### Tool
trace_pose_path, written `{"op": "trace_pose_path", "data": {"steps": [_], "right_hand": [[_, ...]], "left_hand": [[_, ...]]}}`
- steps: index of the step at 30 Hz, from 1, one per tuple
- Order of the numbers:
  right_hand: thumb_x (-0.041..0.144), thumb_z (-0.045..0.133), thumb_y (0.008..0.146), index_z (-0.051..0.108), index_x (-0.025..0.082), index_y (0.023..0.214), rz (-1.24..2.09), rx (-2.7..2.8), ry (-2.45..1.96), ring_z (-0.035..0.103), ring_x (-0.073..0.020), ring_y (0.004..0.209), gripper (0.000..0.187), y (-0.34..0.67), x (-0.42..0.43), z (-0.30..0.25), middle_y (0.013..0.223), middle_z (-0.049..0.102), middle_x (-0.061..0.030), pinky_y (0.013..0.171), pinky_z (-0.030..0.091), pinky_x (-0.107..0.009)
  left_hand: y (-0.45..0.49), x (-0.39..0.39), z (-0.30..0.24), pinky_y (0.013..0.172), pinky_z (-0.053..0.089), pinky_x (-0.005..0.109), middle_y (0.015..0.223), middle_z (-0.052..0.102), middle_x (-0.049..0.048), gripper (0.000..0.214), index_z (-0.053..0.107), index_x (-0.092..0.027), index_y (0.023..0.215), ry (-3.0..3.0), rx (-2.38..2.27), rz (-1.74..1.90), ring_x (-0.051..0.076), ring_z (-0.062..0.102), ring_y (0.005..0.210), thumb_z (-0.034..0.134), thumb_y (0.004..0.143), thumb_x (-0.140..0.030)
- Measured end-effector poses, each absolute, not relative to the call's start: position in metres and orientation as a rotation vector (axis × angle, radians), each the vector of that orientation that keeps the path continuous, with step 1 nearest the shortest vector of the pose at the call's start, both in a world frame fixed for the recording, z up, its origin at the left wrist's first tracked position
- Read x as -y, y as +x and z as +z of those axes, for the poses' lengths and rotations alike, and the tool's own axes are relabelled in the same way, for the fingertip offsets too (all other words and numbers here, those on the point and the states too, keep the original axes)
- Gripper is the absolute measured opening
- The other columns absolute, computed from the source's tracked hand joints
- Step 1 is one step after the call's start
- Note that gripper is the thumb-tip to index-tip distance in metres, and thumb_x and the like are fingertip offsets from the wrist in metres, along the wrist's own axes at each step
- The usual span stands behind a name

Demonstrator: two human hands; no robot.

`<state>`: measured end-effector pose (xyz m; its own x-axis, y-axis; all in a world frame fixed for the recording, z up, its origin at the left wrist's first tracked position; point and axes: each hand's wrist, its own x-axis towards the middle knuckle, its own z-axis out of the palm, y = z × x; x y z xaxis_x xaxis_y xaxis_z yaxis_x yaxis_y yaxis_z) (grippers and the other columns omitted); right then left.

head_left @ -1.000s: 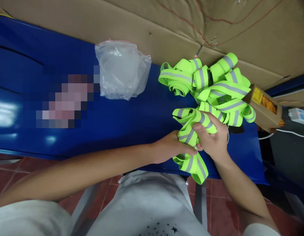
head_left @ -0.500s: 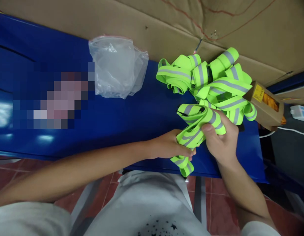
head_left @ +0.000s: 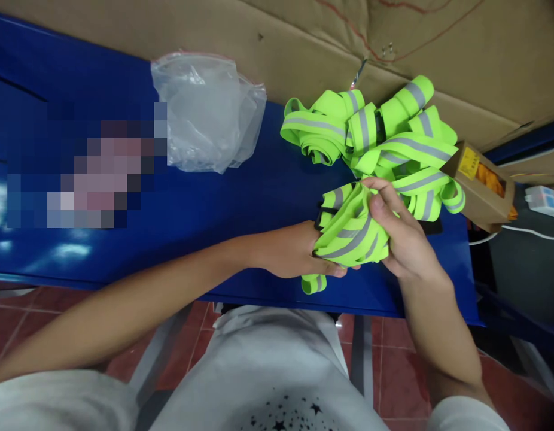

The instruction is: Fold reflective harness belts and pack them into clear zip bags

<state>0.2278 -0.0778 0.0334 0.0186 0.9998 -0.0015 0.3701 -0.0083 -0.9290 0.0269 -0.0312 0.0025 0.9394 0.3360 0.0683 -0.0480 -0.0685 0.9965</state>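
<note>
Both my hands grip one bunched neon-green strap with a grey reflective stripe (head_left: 351, 233) above the near edge of the blue table (head_left: 241, 203). My left hand (head_left: 295, 251) is closed on its lower left side, thumb underneath. My right hand (head_left: 400, 230) is closed on its right side, thumb pressing on top. A short end of the strap hangs below my left hand. Just behind lies a pile of the same green reflective straps (head_left: 371, 137).
A crumpled clear plastic zip bag (head_left: 207, 111) lies on the table to the left of the pile. A small brown cardboard box (head_left: 481, 185) sits at the table's right end, a white power strip (head_left: 546, 200) beyond it. Brown cardboard (head_left: 304, 36) lines the back.
The strap has been gathered into a tighter bundle between my hands; its dangling end is much shorter. Both hands have moved slightly up and toward the pile.
</note>
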Motion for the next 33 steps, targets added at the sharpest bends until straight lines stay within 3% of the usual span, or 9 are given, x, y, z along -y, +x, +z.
{"op": "trace_pose_path", "data": {"steps": [3, 6, 10, 13, 19, 23, 26, 30, 33], "right_hand": [[0.043, 0.067, 0.097, 0.067, 0.026, 0.117, 0.519, 1.623, -1.418, 0.068, -0.0222, 0.104, 0.026, 0.228, 0.078, 0.034, 0.107, 0.069, -0.0041, 0.09, 0.057, -0.037], [0.039, 0.057, 0.103, 0.072, 0.025, 0.119, 0.289, 1.85, -1.37, 0.068, -0.0249, 0.11, 0.026, 0.229, 0.081, 0.035, 0.114, 0.073, -0.0076, 0.099, 0.052, -0.042], [0.063, 0.061, 0.095, 0.058, 0.019, 0.144, 0.326, 2.175, -1.312, 0.064, -0.0356, 0.126, 0.066, 0.229, 0.086, 0.032, 0.137, 0.067, -0.0153, 0.108, 0.048, -0.052], [0.07, 0.075, 0.081, 0.046, 0.02, 0.153, 0.509, 2.209, -1.39, 0.063, -0.0369, 0.129, 0.092, 0.224, 0.088, 0.027, 0.145, 0.062, -0.0153, 0.104, 0.053, -0.05], [0.048, 0.076, 0.088, 0.053, 0.023, 0.142, 0.668, 2.06, -1.456, 0.073, -0.0269, 0.107, 0.064, 0.218, 0.088, 0.027, 0.124, 0.072, -0.0072, 0.087, 0.06, -0.036], [0.045, 0.077, 0.087, 0.054, 0.023, 0.14, 0.58, 1.91, -1.498, 0.073, -0.0252, 0.103, 0.062, 0.218, 0.087, 0.027, 0.124, 0.072, -0.0056, 0.082, 0.061, -0.033], [0.044, 0.078, 0.086, 0.062, 0.025, 0.132, 0.631, 1.748, -1.463, 0.072, -0.0258, 0.107, 0.053, 0.221, 0.083, 0.025, 0.122, 0.073, -0.0032, 0.087, 0.06, -0.035], [0.045, 0.077, 0.088, 0.072, 0.03, 0.117, 0.925, 1.552, -1.335, 0.073, -0.0242, 0.104, 0.033, 0.226, 0.077, 0.018, 0.111, 0.076, 0.0015, 0.09, 0.06, -0.036], [0.049, 0.073, 0.091, 0.068, 0.032, 0.123, 1.016, 1.414, -1.333, 0.071, -0.0243, 0.109, 0.037, 0.23, 0.075, 0.012, 0.114, 0.075, 0.0011, 0.095, 0.059, -0.039]], "left_hand": [[0.026, 0.031, 0.0, 0.102, 0.051, 0.03, 0.113, 0.075, 0.0078, 0.017, 0.072, -0.015, 0.108, 1.695, -0.259, 0.359, 0.019, 0.069, 0.109, 0.067, 0.093, -0.021], [0.027, 0.031, -0.002, 0.097, 0.054, 0.029, 0.109, 0.076, 0.0079, 0.018, 0.071, -0.014, 0.108, 1.7, -0.238, 0.382, 0.018, 0.07, 0.103, 0.067, 0.093, -0.022], [0.027, 0.03, -0.002, 0.093, 0.056, 0.033, 0.1, 0.078, 0.0062, 0.011, 0.073, -0.017, 0.098, 1.715, -0.253, 0.446, 0.02, 0.072, 0.096, 0.07, 0.089, -0.023], [0.028, 0.029, -0.003, 0.092, 0.057, 0.035, 0.093, 0.078, 0.0065, 0.004, 0.074, -0.017, 0.085, 1.743, -0.219, 0.477, 0.022, 0.073, 0.093, 0.071, 0.086, -0.02], [0.032, 0.035, -0.006, 0.084, 0.061, 0.033, 0.09, 0.079, 0.0067, 0.011, 0.075, -0.014, 0.091, 1.139, -0.32, 0.269, 0.02, 0.076, 0.089, 0.077, 0.081, -0.018], [0.033, 0.033, -0.007, 0.083, 0.06, 0.035, 0.092, 0.079, 0.0091, 0.025, 0.077, -0.013, 0.092, 0.901, -0.457, 0.217, 0.022, 0.075, 0.088, 0.086, 0.073, -0.026], [0.033, 0.029, -0.004, 0.077, 0.056, 0.029, 0.091, 0.076, 0.0047, 0.034, 0.076, -0.015, 0.096, 1.066, -0.598, 0.294, 0.018, 0.071, 0.083, 0.087, 0.072, -0.037], [0.029, 0.022, 0.004, 0.056, 0.04, 0.022, 0.065, 0.06, -0.0033, 0.04, 0.069, -0.015, 0.073, 1.428, -0.644, 0.318, 0.011, 0.053, 0.061, 0.084, 0.074, -0.052], [0.024, 0.017, 0.011, 0.049, 0.028, 0.023, 0.055, 0.048, -0.005, 0.05, 0.06, -0.015, 0.059, 1.538, -0.626, 0.287, 0.009, 0.04, 0.053, 0.078, 0.076, -0.058]]}}
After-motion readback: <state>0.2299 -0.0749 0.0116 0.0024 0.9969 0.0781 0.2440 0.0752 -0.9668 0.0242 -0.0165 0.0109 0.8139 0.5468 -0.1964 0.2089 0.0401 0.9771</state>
